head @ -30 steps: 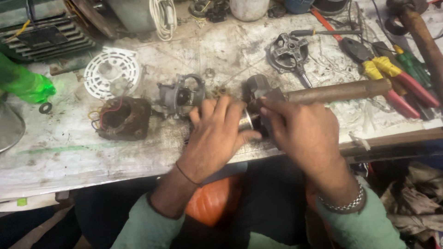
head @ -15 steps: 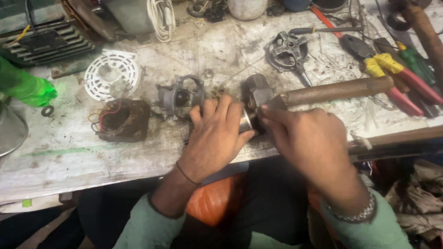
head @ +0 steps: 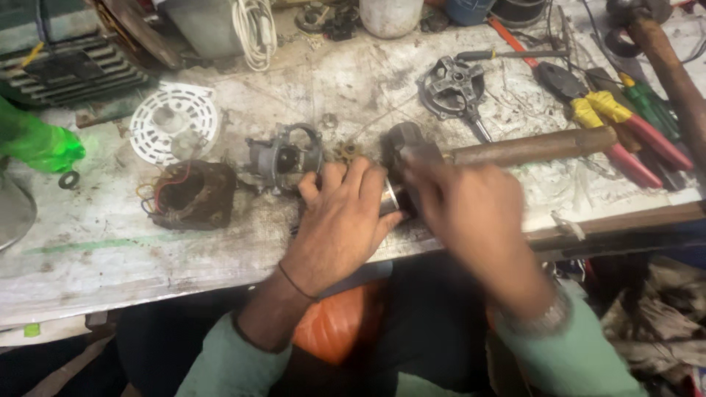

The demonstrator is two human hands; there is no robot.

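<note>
Workbench (head: 95,272), seen from above: a stained, pale surface with your two hands meeting at its near edge. Over the last second your right hand (head: 471,213) has slid leftward and now shows as a motion blur; how far it is open, and whether it grips anything, cannot be told. Your left hand (head: 346,220) has stayed put, fingers curled down and closed over a small shiny metal cylinder (head: 390,200), which rests on the bench between the two hands, just in front of the hammer (head: 515,148). The change suggests work on the cylinder is under way, steadied by the left hand while the right one moves against it.

The hammer lies lengthwise, its dark head touching the area behind your knuckles and its wooden handle running right. Left of your left hand sit a grey motor housing (head: 283,156) and, further left, a rusty stator with copper windings (head: 193,192). Behind them lies a white plastic fan grille (head: 175,121). To the right are red-and-yellow-handled pliers (head: 610,117) and a metal bracket (head: 451,84). A small black washer (head: 68,179) lies near a green plastic object (head: 40,143) at far left.
</note>
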